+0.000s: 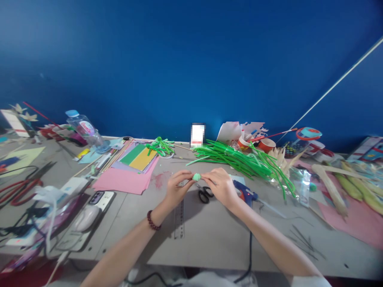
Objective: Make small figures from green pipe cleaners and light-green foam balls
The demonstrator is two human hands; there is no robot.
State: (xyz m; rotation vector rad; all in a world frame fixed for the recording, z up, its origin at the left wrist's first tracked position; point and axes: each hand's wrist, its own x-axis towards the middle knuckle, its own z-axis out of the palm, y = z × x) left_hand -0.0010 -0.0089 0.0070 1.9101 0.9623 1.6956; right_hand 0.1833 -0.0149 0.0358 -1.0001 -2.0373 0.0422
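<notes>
A small pale green piece (196, 177), rounded and ridged, is pinched between my two hands above the middle of the table. My left hand (179, 186) grips its left side with thumb and fingertips; a dark bead bracelet circles that wrist. On the other side, the fingertips of my right hand (220, 187) close on it. What it is made of is too small to tell. Black-handled scissors (204, 195) lie on the table just beneath, between the hands. A clear ruler (179, 221) rests under my left hand. Beside my right hand lies a blue glue gun (245, 192).
Bright green pipe cleaners (233, 157) are heaped behind my right hand. Pink paper sheets (122, 179) lie left, with a smaller green bundle (161, 146) behind. A phone (101, 198), a power strip (67, 187) and a plastic bottle (85, 127) are further left. Corn husks (329, 187) lie right.
</notes>
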